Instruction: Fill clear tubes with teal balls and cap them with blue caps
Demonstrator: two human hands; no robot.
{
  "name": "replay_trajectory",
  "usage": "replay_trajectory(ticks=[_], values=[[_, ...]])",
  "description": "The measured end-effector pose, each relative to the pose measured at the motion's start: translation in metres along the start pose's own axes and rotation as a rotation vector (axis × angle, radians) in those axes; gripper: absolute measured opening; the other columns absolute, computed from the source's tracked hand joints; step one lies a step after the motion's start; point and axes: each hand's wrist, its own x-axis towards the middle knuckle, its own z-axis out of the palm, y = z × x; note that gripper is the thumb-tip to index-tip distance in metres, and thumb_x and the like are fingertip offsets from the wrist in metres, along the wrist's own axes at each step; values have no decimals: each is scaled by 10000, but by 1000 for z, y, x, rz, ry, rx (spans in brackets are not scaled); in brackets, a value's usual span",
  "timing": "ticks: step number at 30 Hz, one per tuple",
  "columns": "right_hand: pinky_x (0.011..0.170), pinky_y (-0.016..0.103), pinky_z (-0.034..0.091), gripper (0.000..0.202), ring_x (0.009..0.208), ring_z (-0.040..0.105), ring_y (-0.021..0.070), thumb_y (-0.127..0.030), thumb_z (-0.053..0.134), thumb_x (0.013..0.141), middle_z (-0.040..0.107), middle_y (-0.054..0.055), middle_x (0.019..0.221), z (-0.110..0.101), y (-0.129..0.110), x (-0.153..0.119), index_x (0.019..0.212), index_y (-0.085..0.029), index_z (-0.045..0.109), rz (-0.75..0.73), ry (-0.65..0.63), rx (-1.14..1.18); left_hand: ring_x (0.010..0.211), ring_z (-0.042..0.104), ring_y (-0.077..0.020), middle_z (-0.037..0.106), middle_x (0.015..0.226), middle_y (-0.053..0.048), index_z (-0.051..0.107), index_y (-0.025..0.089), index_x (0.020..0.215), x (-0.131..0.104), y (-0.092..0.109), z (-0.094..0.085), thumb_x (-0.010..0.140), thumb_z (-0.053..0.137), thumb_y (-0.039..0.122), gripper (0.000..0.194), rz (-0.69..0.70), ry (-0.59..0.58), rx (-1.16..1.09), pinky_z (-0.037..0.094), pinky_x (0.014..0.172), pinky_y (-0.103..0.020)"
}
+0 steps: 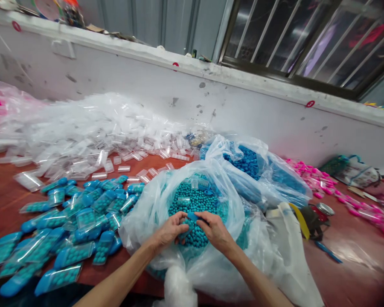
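Blue cap (192,216) pinched between both hands, above the beads

I have the cap between my fingertips, its near end in my left hand (171,229) and its far end in my right hand (215,228). Thumb and forefinger grip it on each side; whether a clear case sits under it, I cannot tell, as my fingers hide that part. It is over the mouth of the open plastic bag (137,226), I suppose so that any stray turquoise beads (195,200) drop back in. The bag's edge is spread wide, likely to leave my hands room.

Filled cases (86,217) lie heaped to my left, probably to be out of my way. Beyond them are the clear cases (83,132), and behind the open bag, in easy reach, sits the second bag (281,183) with blue pieces (248,162) in it.

Counting: one cap in my grip, two bags close in front, one blue pen (328,252) on the table (365,273) to my right, three red markers (310,103) along the ledge. Filled cases come to more than twenty, overlapping too much for an exact figure; beads, clear cases and pink pieces (320,177) are past counting.
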Motion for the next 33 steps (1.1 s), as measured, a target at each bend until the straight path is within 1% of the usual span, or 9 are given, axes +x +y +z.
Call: replay_trajectory(ticks=[5, 11, 14, 18, 22, 27, 30, 32, 33], values=[[682, 284, 469, 245, 712, 601, 168, -194, 486, 826, 662, 49, 772, -5, 0, -7, 998, -183, 660, -67, -49, -73, 397, 492, -42, 492, 650, 73, 412, 178, 1008, 0, 3, -5, 699, 605, 390, 422, 15, 45, -9, 241, 315, -136], [734, 290, 472, 228, 774, 624, 176, -198, 514, 797, 689, 42, 852, -9, -13, -5, 954, -205, 679, 54, 80, 74, 402, 493, -41, 489, 647, 72, 431, 180, 982, 1, 2, 2, 704, 608, 379, 385, 32, 25, 11, 261, 330, -133], [692, 278, 469, 203, 701, 621, 171, -204, 521, 793, 690, 41, 787, -3, -21, -4, 902, -193, 691, 67, 85, 44, 409, 502, -45, 516, 685, 50, 441, 169, 1005, 0, 3, 7, 707, 607, 387, 404, 68, 15, 0, 264, 325, -136], [628, 254, 442, 203, 619, 589, 152, -204, 491, 817, 656, 32, 690, 1, -25, -7, 861, -178, 687, 40, 116, -21, 411, 495, -42, 528, 739, 36, 420, 165, 1109, -5, 9, 15, 682, 634, 390, 528, 69, 51, -29, 265, 317, -144], [592, 229, 406, 223, 595, 554, 128, -179, 439, 851, 627, 24, 675, 1, -26, -11, 826, -171, 660, -15, 103, -38, 372, 459, -46, 500, 618, 64, 416, 153, 1118, -8, 11, 24, 666, 636, 414, 567, 62, 93, -65, 231, 304, -147], [571, 231, 383, 269, 577, 492, 120, -201, 384, 885, 541, 12, 620, -2, -24, -12, 753, -165, 616, -113, 10, -90, 302, 375, -40, 389, 475, 118, 435, 184, 987, -9, 13, 33, 685, 600, 401, 407, 31, 184, -59, 166, 293, -140], [601, 239, 409, 190, 628, 503, 122, -242, 457, 849, 551, 13, 683, -11, -21, -8, 822, -181, 635, -57, -35, 124, 312, 381, -41, 390, 483, 117, 426, 194, 987, -13, 21, 34, 717, 570, 388, 362, 61, 187, 1, 201, 298, -135], [562, 238, 424, 163, 596, 505, 112, -288, 556, 772, 562, 7, 728, -15, -18, -4, 868, -183, 636, 108, -45, 400, 332, 420, -50, 428, 516, 102, 420, 194, 997, -16, 27, 33, 729, 554, 401, 364, 71, 140, 50, 235, 301, -136], [531, 236, 427, 212, 563, 499, 104, -307, 601, 725, 564, 3, 739, -15, -16, -1, 891, -177, 628, 211, -31, 529, 342, 439, -55, 444, 531, 95, 417, 194, 1002, -17, 29, 32, 736, 545, 403, 362, 69, 115, 76, 251, 304, -137]])
